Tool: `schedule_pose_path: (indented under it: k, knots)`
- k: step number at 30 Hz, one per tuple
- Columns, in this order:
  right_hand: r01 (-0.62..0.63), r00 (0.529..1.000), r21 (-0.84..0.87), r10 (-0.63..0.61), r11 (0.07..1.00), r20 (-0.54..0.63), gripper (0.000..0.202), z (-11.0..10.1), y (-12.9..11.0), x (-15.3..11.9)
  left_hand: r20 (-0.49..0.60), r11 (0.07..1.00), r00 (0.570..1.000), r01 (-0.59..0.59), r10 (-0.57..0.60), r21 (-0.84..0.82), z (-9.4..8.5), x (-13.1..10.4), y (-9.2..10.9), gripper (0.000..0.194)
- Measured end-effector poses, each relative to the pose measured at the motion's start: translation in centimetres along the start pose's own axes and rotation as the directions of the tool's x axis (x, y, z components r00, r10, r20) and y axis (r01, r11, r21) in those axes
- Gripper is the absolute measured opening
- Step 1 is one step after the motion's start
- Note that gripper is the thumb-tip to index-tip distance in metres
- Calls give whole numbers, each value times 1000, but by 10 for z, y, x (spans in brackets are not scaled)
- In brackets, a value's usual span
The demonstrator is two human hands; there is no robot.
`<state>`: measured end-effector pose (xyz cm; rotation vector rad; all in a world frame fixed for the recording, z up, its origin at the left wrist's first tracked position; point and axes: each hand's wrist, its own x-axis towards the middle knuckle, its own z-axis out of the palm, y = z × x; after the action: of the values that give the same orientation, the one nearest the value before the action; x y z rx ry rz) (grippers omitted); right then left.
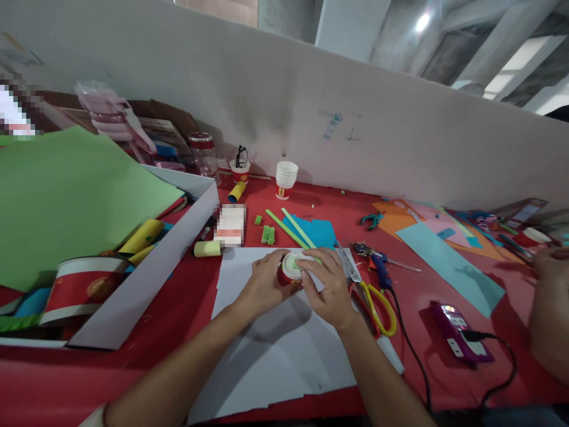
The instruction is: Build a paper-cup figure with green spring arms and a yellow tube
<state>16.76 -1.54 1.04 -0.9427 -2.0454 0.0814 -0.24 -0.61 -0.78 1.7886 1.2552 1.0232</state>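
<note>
My left hand (265,277) is wrapped round the side of a small red and white paper cup (288,274), holding it over white paper sheets (288,344). On the cup's pale top lies a small light green piece (297,263), pinched by the fingers of my right hand (326,284). What exactly this piece is cannot be made out. Two green strips (287,228) lie just beyond the cup, their near ends close to my right hand. Folded green paper pieces (268,235) sit to their left.
Scissors (377,308) and a blue glue gun (380,268) lie right of my right hand. A purple power unit (460,332) trails a cable. A white box (151,279) stands left. Stacked paper cups (285,179) stand behind. Another person's arm (551,314) is at far right.
</note>
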Motion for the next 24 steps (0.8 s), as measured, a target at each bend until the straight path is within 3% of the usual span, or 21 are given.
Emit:
schedule_pose_path:
  k: [6,13,19,24]
  knots:
    - [-71,995,79,77,994,-68,41,-3,-1,-4,-41,1000,999,2,-4,-31,-1,2,1,44]
    - [-201,974,156,214,967,-72,39,5,4,-11,-144,998,988,45,-51,-44,-14,7,5,49]
    - [-437,891,144,449,888,-65,35,19,12,-16,-177,987,976,104,-125,-121,-21,12,-5,57]
    - [-514,854,140,520,846,-1,33,24,16,-20,-42,990,990,132,-134,-57,-20,12,-5,54]
